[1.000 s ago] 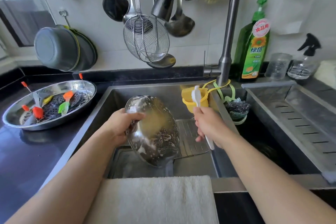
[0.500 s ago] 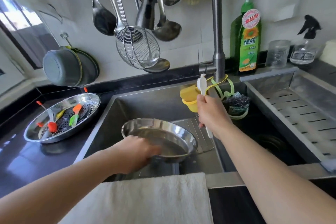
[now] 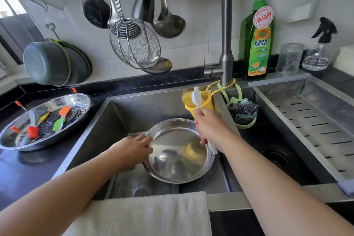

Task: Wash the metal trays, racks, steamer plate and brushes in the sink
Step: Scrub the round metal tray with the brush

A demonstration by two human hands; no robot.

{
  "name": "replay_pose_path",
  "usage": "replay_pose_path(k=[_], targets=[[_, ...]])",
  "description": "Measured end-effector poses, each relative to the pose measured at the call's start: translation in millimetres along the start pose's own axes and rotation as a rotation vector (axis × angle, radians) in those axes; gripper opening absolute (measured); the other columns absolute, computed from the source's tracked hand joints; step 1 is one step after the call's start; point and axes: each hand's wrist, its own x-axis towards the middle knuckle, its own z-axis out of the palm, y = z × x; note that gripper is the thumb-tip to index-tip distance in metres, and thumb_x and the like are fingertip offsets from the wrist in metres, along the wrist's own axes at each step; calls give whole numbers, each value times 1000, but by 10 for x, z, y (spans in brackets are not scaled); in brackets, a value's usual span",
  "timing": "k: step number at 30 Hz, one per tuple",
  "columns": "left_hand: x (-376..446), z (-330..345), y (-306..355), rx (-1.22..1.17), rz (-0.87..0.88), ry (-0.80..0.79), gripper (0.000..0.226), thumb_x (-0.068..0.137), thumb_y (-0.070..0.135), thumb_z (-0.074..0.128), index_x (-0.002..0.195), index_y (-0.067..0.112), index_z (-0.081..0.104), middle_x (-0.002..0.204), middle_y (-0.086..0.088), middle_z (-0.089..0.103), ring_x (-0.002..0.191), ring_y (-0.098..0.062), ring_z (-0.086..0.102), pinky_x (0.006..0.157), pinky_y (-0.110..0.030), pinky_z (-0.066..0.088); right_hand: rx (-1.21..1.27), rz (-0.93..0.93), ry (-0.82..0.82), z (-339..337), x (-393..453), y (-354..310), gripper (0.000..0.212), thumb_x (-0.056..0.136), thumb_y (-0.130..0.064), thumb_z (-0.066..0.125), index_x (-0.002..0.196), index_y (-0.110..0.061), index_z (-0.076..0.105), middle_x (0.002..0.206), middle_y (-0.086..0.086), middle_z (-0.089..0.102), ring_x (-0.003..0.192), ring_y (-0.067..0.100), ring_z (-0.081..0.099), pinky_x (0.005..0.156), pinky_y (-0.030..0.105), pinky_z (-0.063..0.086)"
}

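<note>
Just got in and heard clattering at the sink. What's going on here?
A person is washing up. The left hand grips the rim of a round metal tray held over the sink, while the right hand holds a white brush upright, not touching the tray. No water is visibly running. A second tray with the steamer plate and coloured brushes waits on the counter to the left.

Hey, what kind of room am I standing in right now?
Most likely a home kitchen: a stainless steel sink under a tall faucet, ladles and a wire skimmer hanging on the wall, and a dish soap bottle.
</note>
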Motion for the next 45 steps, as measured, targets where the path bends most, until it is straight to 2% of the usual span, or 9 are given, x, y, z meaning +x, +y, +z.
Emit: replay_pose_path(k=[6,9,13,17,22,28,34,40,45], targets=[[102,55,161,-1206,-838,-383,47,103,35,58,137,5,45,119,-22,63,91,-38,73,70,-48,65,-7,69,-29,55,93,43,39,107,-43,38,83,-18,56,69,-1,50,53,19,45,49,29,45],[116,-41,340,-1668,-886,-474,36,106,27,56,129,0,50,103,-25,68,80,-37,74,73,-50,64,-93,130,-89,52,119,80,39,106,-43,42,96,-13,64,72,0,51,53,20,44,44,23,36],[173,-225,286,-1644,-934,-266,13,94,-4,50,94,-6,63,74,-20,65,57,-30,65,82,-57,62,-263,174,-216,82,93,90,34,104,-36,44,99,-5,58,80,14,55,47,23,43,50,30,38],[111,-744,99,-1822,-982,127,15,95,-1,50,97,-4,64,70,-18,66,51,-30,64,50,-47,60,-444,89,-289,100,30,107,13,91,-10,57,79,-9,51,72,13,52,52,24,46,53,33,39],[-25,-944,173,-1979,-1017,424,26,79,5,55,105,-3,55,89,-19,62,66,-32,64,48,-36,56,-507,48,-370,141,-129,-30,24,97,-8,49,73,-12,51,63,11,52,44,19,43,45,23,32],[3,-695,213,-1965,-961,411,35,77,4,46,105,8,66,88,-11,71,77,-30,70,66,-46,65,-823,-86,-483,264,-296,-145,18,101,-24,53,118,-21,61,93,15,68,72,31,66,57,31,47],[37,-691,213,-1919,-1066,540,50,91,6,43,130,24,68,116,-5,73,108,-32,68,97,-45,57,-605,-187,-628,457,-376,-251,19,96,-20,63,104,-32,75,91,13,75,64,14,57,58,31,44],[-26,-795,200,-1890,-976,707,68,92,-4,35,133,39,69,113,11,74,97,-13,67,67,-22,51,-970,-131,-743,527,-383,-190,25,99,-16,59,117,-14,75,94,4,75,76,13,61,63,25,46],[-19,-788,244,-1896,-968,774,63,95,-1,41,135,41,67,115,12,74,100,-15,69,81,-30,58,-1121,-56,-688,555,-305,-102,27,94,-16,61,117,-13,74,96,4,70,84,23,63,71,32,51]])
